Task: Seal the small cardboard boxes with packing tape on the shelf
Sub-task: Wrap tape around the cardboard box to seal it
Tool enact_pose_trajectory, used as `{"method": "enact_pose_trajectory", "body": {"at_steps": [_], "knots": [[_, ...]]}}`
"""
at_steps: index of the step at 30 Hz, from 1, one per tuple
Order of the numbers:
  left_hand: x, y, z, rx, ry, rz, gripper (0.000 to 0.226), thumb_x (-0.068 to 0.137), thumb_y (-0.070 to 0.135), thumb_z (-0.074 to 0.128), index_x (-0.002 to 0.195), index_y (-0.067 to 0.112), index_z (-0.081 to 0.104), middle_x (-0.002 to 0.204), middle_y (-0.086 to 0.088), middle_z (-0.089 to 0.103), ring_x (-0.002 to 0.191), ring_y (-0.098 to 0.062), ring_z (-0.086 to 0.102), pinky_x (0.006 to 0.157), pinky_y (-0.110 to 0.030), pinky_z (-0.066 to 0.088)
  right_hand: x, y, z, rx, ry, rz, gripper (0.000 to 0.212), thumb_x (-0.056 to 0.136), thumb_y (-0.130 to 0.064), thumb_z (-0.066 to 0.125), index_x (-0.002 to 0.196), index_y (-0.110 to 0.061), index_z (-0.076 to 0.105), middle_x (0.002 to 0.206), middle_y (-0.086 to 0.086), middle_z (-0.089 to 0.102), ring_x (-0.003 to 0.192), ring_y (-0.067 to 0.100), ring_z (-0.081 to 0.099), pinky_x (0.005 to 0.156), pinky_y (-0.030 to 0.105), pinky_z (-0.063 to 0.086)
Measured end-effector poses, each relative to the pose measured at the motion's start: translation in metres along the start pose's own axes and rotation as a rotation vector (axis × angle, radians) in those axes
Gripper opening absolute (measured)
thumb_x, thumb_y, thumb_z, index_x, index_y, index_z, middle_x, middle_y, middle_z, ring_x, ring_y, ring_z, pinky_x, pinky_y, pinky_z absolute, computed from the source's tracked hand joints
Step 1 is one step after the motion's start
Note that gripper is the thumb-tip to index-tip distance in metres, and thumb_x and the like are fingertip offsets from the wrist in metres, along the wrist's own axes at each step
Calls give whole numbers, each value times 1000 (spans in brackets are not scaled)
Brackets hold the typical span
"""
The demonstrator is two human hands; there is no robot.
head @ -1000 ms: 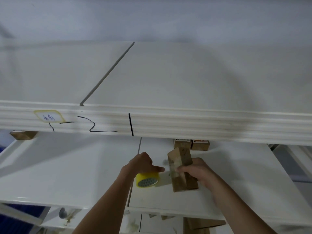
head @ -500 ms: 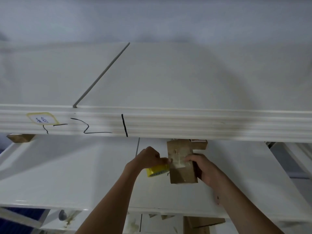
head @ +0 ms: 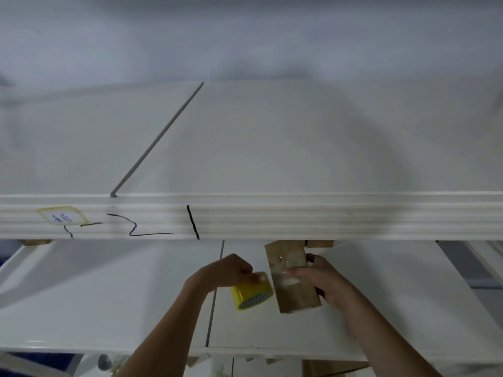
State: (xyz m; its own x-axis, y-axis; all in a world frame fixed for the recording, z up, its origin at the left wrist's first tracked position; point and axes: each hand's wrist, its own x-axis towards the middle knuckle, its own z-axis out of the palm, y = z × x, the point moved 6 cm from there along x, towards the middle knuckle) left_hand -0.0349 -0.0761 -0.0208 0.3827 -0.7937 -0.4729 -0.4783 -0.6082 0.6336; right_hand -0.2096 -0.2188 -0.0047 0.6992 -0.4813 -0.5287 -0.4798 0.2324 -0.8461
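A small brown cardboard box is held over the lower white shelf, its long face turned up with a strip of clear tape across it. My right hand grips the box from the right, fingers curled over its top face and the tape. My left hand grips a yellow roll of packing tape just left of the box, almost touching it. The box's far end is partly hidden under the upper shelf's front edge.
The upper white shelf fills the middle of the view; its ribbed front edge carries a yellow-rimmed label and black marker lines. More small boxes peek out behind, one at far left. Cardboard lies below.
The box has tipped from standing on end to lying flatter with its taped face up. My left hand brought the tape roll right, against the box. My right hand slid onto the tape.
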Motion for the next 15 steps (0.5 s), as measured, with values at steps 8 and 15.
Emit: {"method": "enact_pose_trajectory", "body": {"at_steps": [8,15], "knots": [[5,-5,2,-1,21,-78,50,82,49,72,45,24,50,56,4,39,60,-14,39,64,-32,33,-2,10,-3,16,-31,12,63,63,-20,94,119,-17,66,102,5,77,95,24,74,88,46,59],[6,-9,12,123,41,-164,57,73,73,69,59,19,53,63,2,52,62,-14,52,65,-27,42,-6,11,-7,58,-37,-5,60,67,-13,91,120,-16,64,104,6,77,95,25,75,86,45,60]]}}
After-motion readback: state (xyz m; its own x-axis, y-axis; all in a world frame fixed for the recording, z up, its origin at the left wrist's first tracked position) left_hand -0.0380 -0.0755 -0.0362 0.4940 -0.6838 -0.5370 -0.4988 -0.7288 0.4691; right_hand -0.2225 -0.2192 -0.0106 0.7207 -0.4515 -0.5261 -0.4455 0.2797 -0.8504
